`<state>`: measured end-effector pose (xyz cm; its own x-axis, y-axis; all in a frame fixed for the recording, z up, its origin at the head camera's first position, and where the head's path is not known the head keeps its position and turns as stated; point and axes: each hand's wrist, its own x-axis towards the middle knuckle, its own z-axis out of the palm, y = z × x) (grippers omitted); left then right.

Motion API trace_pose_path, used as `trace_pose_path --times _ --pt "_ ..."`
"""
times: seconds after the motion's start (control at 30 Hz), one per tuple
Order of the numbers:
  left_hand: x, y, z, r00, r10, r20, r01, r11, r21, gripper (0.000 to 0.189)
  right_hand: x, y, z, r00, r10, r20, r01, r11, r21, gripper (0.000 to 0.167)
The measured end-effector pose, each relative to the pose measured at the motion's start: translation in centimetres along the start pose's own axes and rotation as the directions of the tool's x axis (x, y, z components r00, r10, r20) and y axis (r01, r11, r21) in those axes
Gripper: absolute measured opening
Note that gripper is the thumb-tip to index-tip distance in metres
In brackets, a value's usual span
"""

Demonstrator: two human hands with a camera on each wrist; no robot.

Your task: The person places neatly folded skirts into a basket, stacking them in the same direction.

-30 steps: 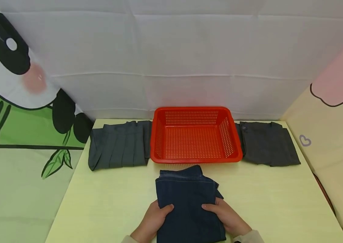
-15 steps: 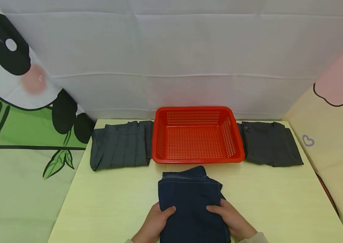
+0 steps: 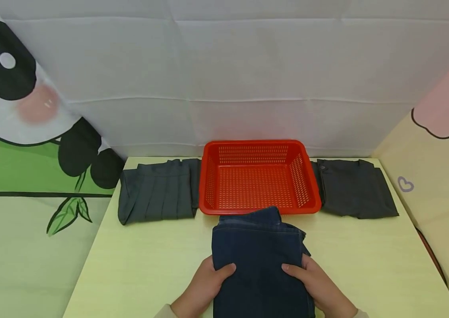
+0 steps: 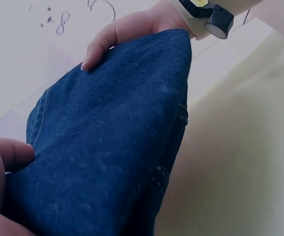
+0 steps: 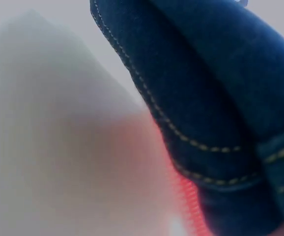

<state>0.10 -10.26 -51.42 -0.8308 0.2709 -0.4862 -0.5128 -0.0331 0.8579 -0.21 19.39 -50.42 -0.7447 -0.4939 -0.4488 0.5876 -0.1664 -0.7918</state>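
Observation:
Folded dark blue jeans (image 3: 262, 265) are held between my two hands in the head view, in front of the red basket. My left hand (image 3: 204, 282) grips their left edge, thumb on top. On the opposite edge my right hand (image 3: 319, 282) grips them the same way, its fingers hidden underneath. The far end of the jeans overlaps the front rim of the basket (image 3: 260, 211) in this view. From the left wrist, the denim (image 4: 107, 113) spans between both thumbs. Folded layers with yellow stitching (image 5: 201, 145) fill the right wrist view.
A folded grey pleated garment (image 3: 156, 192) lies left of the basket. Folded dark grey trousers (image 3: 355, 190) lie to its right. All rest on a pale yellow table (image 3: 137, 265), with a white printed cloth (image 3: 248, 66) hanging behind.
Both hands have shifted right and slightly forward with the jeans, whose far end now overlaps the basket's front rim in the head view. The basket and the other garments stay put.

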Motion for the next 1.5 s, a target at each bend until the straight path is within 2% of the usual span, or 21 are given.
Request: trace_pose_path --times 0.13,0.23,0.4,0.53,0.63,0.73,0.93,1.1,1.23,1.33,1.5 --pt "-0.2 2.4 0.1 0.999 0.020 0.039 -0.020 1.000 0.000 0.063 -0.5 -2.2 0.4 1.000 -0.009 -0.028 0.008 0.999 -0.042 0.077" --pt "-0.5 4.1 0.4 0.997 0.044 0.068 -0.042 0.999 -0.034 0.062 -0.7 -3.7 0.6 0.998 -0.021 -0.051 0.018 0.998 -0.061 0.074" --pt "-1.0 7.0 0.8 0.993 0.079 0.087 -0.071 0.994 -0.086 0.057 -1.1 -6.0 1.1 0.993 -0.118 -0.018 0.117 0.992 -0.049 0.066" --pt "-0.2 9.2 0.5 0.987 0.134 0.086 -0.130 0.990 -0.051 0.053 -0.4 -8.1 1.1 0.982 -0.189 -0.019 0.188 0.980 -0.071 0.063" --pt "1.2 10.5 0.2 0.984 0.167 0.063 -0.167 0.986 0.003 0.054 0.9 -9.7 0.9 0.980 -0.186 -0.071 0.179 0.979 -0.100 0.062" --pt "3.1 11.7 -0.2 0.984 0.176 0.033 -0.177 0.983 0.051 0.057 2.6 -10.9 0.3 0.976 -0.180 -0.122 0.167 0.979 -0.116 0.063" --pt "7.4 13.5 -1.1 0.984 0.166 -0.060 -0.161 0.984 0.072 0.049 7.2 -12.5 -1.5 0.967 -0.205 -0.154 0.189 0.975 -0.116 0.071" --pt "11.1 14.4 -1.8 0.979 0.147 -0.144 -0.131 0.985 0.115 0.046 10.4 -13.7 -2.6 0.965 -0.178 -0.194 0.158 0.981 -0.115 0.070" --pt "13.6 15.1 -2.1 0.980 0.124 -0.154 -0.103 0.985 0.138 0.050 12.2 -14.9 -3.4 0.967 -0.164 -0.197 0.136 0.980 -0.148 0.069" --pt "14.9 15.7 -2.3 0.982 0.117 -0.149 -0.094 0.984 0.150 0.052 13.1 -15.6 -4.1 0.968 -0.156 -0.196 0.120 0.976 -0.181 0.066" --pt "16.8 15.5 -2.6 0.984 0.079 -0.162 -0.051 0.984 0.169 0.051 14.5 -15.7 -4.9 0.972 -0.115 -0.207 0.072 0.976 -0.204 0.066"
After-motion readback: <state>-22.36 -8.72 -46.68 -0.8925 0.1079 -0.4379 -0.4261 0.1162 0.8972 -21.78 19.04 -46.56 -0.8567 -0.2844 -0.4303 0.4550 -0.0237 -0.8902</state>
